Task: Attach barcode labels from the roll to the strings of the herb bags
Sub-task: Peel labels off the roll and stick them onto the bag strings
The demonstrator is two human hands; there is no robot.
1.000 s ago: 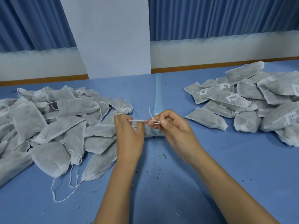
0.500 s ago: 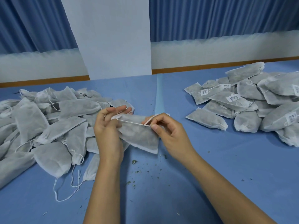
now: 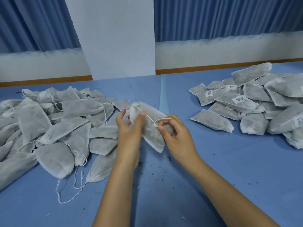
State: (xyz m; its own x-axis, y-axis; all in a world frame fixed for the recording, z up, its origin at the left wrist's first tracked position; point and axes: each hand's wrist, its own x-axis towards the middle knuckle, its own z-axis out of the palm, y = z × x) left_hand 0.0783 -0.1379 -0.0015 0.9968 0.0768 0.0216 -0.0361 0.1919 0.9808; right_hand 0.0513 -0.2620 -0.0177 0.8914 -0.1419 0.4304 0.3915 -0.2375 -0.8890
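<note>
Head view: the left hand holds one white non-woven herb bag by its gathered neck, just above the blue-covered table. Its thumb lies on the front of the bag and its fingers go round behind. The right hand pinches the bag's thin white drawstring between thumb and forefinger, at the knotted loop near the bag's middle; its other fingers are loosely curled.

The step in hand looks like freeing and straightening the string, with no label on this bag yet. The next move calls for a barcode sticker, but the roll is nowhere in view, so one hand would have to let go and fetch it.

To the left lies a heap of unlabelled white bags. To the right, well apart, is a pile of finished bags carrying small white barcode labels. Their print is too small to read. Dark herb crumbs dot the table below the hands.
</note>
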